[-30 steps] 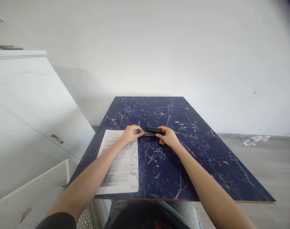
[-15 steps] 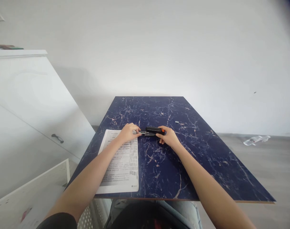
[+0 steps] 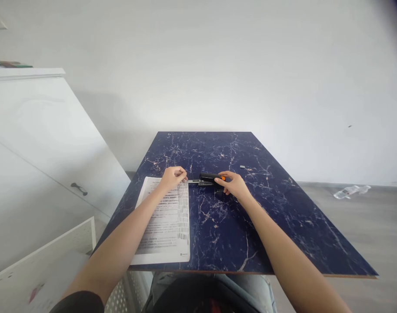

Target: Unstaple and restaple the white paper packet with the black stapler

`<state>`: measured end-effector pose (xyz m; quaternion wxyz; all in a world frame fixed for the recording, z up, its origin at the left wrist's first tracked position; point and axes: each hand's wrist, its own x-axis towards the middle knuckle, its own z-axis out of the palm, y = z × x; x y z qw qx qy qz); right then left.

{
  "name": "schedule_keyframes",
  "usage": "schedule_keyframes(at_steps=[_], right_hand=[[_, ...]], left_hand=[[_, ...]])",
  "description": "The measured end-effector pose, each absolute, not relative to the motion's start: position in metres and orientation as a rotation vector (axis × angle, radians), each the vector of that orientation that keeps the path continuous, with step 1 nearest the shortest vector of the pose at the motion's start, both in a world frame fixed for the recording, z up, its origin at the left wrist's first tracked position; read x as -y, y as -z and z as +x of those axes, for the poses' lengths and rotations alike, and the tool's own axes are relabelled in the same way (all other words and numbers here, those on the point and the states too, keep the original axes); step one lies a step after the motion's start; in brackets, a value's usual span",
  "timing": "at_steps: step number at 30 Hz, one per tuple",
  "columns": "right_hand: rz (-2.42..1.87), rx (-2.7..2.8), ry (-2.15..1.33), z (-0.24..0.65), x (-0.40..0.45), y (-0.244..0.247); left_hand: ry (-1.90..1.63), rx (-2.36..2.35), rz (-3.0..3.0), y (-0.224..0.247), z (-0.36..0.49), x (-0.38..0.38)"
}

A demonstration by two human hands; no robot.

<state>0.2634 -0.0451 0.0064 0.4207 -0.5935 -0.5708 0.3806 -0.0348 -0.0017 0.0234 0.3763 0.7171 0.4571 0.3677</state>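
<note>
A black stapler [image 3: 209,176] with an orange part lies across the middle of the table, its slim metal rail [image 3: 194,181] sticking out to the left. My right hand [image 3: 235,184] is closed around the stapler's right end, thumb at the front near the orange part. At the rail's left tip, my left hand [image 3: 174,177] is closed in a pinch; whatever lies between its fingertips is too small to make out. Under my left wrist and forearm rests a stack of printed paper [image 3: 165,217], with dark barcode-like marks down its right edge.
On the dark blue marbled table [image 3: 218,239], a small grey piece like a staple strip [image 3: 242,167] lies beyond my right hand. A white cabinet [image 3: 38,130] stands at left. Clear plastic packaging [image 3: 351,191] is on the floor at right, and a wall rises behind the table.
My left hand has shifted slightly left, and more of the metal rail shows outside the stapler. My right hand has changed its hold a little, with its thumb higher on the stapler.
</note>
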Motion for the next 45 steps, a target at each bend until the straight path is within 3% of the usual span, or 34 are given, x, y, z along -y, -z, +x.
schedule_keyframes(at_steps=[13,45], right_hand=[[-1.444,1.552,-0.980,0.280,0.028,0.021],[-1.488,1.583,-0.949,0.272,0.033,0.009]], left_hand=[[-0.831,-1.025,1.749,-0.014,-0.026,-0.002],[-0.775,-0.876,1.687,-0.024,-0.008,0.013]])
